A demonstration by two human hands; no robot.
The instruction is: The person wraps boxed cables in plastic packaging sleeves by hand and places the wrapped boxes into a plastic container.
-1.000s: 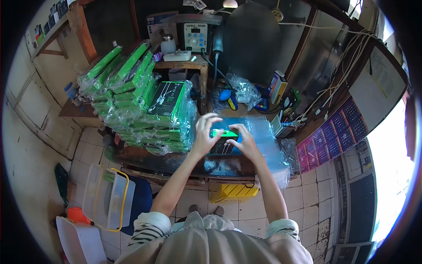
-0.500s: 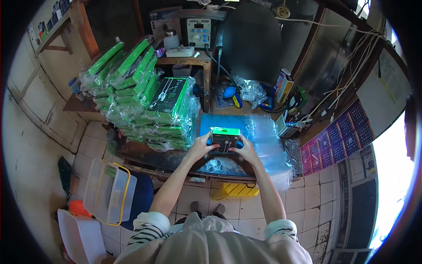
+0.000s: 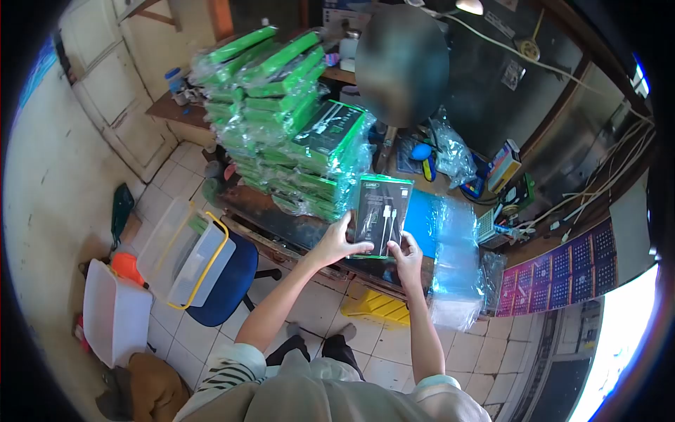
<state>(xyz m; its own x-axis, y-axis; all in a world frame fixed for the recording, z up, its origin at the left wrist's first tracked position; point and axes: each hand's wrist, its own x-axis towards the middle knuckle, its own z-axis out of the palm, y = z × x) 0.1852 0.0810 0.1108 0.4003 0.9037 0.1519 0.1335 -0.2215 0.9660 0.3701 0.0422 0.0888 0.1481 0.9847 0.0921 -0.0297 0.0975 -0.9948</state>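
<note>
1. The fingers of the left hand (image 3: 336,246) are clamped on the box (image 3: 382,211): the thumb lies on its front, near the lower left corner, and the other fingers are at its left side, partly hidden.
2. The fingers of the right hand (image 3: 408,260) are also clamped on the box, at its lower right corner, with the thumb on the front.
3. The box is black with green edges, and its front, which shows white cables, faces up to the person. It is above the near edge of the table (image 3: 299,230); if its underside touches the table, I cannot tell.
4. Just beside the box, toward the right edge of the table, there is a blue mat (image 3: 421,224), partly hidden by the box.
5. The clear bags (image 3: 455,253) lie next to the mat and reach over the near edge, near the right corner.
6. On the left part of the table stands a high pile (image 3: 281,151) of green and black boxes in clear plastic.
7. Behind the mat, toward the far edge, is a blue bulb (image 3: 421,152), near some crumpled plastic (image 3: 453,156).
</note>
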